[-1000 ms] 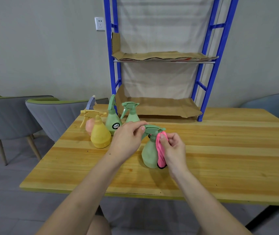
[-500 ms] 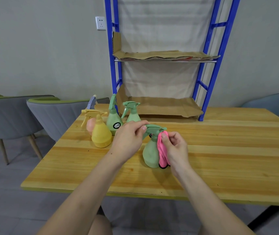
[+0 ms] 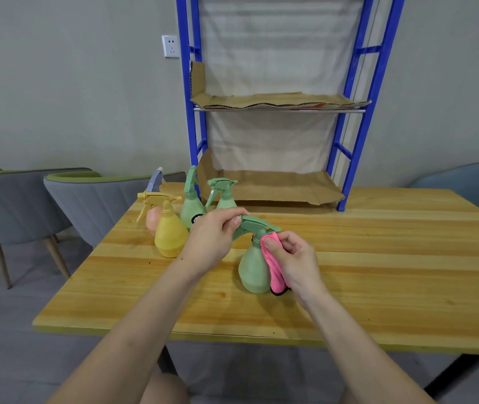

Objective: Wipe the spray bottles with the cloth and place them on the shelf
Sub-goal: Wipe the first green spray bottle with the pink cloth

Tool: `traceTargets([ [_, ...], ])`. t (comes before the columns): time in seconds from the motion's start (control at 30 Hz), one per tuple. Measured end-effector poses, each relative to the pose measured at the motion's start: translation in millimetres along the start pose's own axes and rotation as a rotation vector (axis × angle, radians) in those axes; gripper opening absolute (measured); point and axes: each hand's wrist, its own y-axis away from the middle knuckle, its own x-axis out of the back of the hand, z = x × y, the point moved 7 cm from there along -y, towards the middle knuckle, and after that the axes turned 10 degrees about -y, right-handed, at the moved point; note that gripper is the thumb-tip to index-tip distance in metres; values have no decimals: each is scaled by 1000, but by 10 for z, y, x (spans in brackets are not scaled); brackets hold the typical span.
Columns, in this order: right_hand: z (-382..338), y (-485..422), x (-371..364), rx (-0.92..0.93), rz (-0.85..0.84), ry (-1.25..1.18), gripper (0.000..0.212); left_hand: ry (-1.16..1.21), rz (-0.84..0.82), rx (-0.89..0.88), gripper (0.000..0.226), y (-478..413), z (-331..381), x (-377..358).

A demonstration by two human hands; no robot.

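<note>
Two grips: left hand (image 3: 212,240) pinches upright green bottle (image 3: 253,266) by its left-pointing nozzle; right hand (image 3: 298,258) pinches cloth (image 3: 274,268) against it.

Most of pink bottle (image 3: 151,221) behind yellow bottle (image 3: 170,240); shelf (image 3: 187,83) top off-frame.

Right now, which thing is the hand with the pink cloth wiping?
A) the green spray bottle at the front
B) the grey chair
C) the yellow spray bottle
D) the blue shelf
A: the right hand holds the pink cloth against the side of the front green spray bottle, while the left hand pinches that bottle's trigger head.
</note>
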Motion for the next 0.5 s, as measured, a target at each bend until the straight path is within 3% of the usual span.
traceTargets([
  [0.17,42,64,-20,-2,-58,20,14,6,-43,14,27,-21,-6,69],
  [0.3,82,149,-29,-18,-109,37,29,31,-67,20,29,-62,5,93],
  [0.5,25,209,60,-11,-9,-57,29,236,-5,182,35,-34,-83,114],
])
